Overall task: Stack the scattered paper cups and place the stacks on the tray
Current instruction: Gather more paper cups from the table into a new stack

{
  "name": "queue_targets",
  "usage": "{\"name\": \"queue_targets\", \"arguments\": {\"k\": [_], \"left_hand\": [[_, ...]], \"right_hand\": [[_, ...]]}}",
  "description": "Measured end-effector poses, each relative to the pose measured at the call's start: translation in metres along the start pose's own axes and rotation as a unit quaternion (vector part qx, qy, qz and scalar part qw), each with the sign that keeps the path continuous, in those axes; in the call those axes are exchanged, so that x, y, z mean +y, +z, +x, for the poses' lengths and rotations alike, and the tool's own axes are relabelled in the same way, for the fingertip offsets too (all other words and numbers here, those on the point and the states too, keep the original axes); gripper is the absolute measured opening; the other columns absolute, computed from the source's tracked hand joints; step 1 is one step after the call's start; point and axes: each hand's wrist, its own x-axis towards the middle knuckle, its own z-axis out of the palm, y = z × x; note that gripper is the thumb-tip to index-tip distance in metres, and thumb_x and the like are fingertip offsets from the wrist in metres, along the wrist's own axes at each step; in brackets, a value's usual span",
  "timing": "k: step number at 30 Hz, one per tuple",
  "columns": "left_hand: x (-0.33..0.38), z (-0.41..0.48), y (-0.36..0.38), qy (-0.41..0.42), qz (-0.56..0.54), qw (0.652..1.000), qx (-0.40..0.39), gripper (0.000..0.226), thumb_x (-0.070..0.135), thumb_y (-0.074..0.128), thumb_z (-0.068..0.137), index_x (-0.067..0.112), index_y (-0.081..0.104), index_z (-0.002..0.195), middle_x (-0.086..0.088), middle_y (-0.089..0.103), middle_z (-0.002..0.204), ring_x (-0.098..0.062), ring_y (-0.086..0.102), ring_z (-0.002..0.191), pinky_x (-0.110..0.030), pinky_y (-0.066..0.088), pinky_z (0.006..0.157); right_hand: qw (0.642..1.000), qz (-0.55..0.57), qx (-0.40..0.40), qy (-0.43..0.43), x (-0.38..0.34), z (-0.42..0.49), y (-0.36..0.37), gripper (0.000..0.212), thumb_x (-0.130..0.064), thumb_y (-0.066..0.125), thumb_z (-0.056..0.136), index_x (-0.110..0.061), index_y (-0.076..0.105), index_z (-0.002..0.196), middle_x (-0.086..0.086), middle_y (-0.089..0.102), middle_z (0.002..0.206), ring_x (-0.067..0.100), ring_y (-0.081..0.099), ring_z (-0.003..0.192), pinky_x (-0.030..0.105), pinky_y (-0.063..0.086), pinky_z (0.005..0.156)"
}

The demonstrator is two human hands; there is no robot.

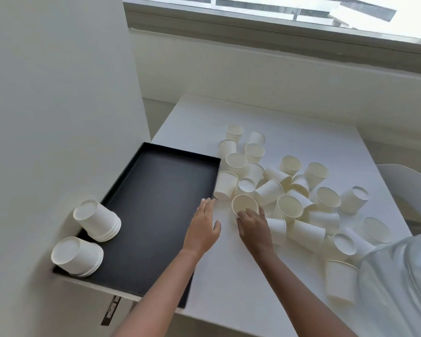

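On the white table [229, 276], the right hand [254, 229] grasps an upright white paper cup [243, 203] beside the black rectangular tray [156, 190] at the left edge; the left hand [203, 227] is released, fingers straight.

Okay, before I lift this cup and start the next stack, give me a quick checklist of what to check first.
1. Right hand on the upright cup: fingers at its near rim; firm hold, cannot tell.
2. Left hand free to help: ok, open, holding nothing.
3. Room on the tray: ok, its floor is bare to the right of the stacks.
4. Far stack and near stack standing straight: cannot tell; both sit bottoms up at the tray's left edge.
5. Loose cups facing one way: not ok; some stand, some lie on their sides.
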Motion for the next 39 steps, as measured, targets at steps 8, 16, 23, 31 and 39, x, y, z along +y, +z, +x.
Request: {"name": "queue_targets", "arguments": {"k": [8,16,23,31,39], "left_hand": [[0.015,0.002,0.022,-0.005,-0.073,0.996,-0.047,0.082,0.020,0.062,0.085,0.014,0.008,0.146,-0.002,0.013,0.156,-0.016,0.014,0.143,-0.028,0.018,0.115],[0.038,0.020,0.035,-0.020,-0.233,0.972,0.029,0.086,0.034,0.075,0.069,0.021,0.027,0.139,0.004,0.051,0.126,-0.013,0.052,0.113,-0.030,0.046,0.093],[0.031,0.033,0.036,-0.021,-0.208,0.975,0.068,0.073,0.019,0.078,0.069,0.012,0.036,0.128,-0.001,0.051,0.120,-0.020,0.051,0.108,-0.025,0.038,0.084],[0.027,0.036,0.039,0.009,-0.182,0.982,0.041,0.073,0.008,0.075,0.071,0.012,0.035,0.132,-0.006,0.049,0.127,-0.023,0.048,0.113,-0.034,0.042,0.094],[0.023,0.035,0.033,0.010,-0.166,0.986,0.033,0.071,0.008,0.074,0.071,0.012,0.037,0.131,-0.004,0.048,0.129,-0.023,0.048,0.115,-0.038,0.043,0.096]], "right_hand": [[0.983,0.076,0.113,-0.121,0.010,-0.012,-0.025,0.006,0.002,0.061,0.078,-0.004,0.062,0.081,0.009,0.066,0.071,0.029,0.064,0.072,0.050,0.042,0.098],[0.965,0.123,0.095,-0.212,0.016,-0.006,-0.048,0.009,-0.001,0.056,0.083,-0.001,0.060,0.091,0.014,0.063,0.090,0.031,0.059,0.086,0.036,0.053,0.076],[0.975,0.187,0.103,-0.055,0.040,-0.009,-0.046,0.059,0.010,0.049,0.073,0.000,0.041,0.131,0.016,0.048,0.128,0.025,0.044,0.124,0.020,0.031,0.103],[0.985,-0.094,-0.137,-0.038,0.073,-0.020,-0.016,0.066,-0.018,0.045,0.083,-0.014,0.018,0.144,0.001,0.029,0.145,0.014,0.019,0.139,0.038,0.000,0.118],[0.983,-0.125,-0.131,-0.041,0.073,-0.021,-0.014,0.068,-0.021,0.046,0.083,-0.016,0.016,0.145,0.006,0.035,0.138,0.020,0.031,0.130,0.043,0.004,0.117]]}}
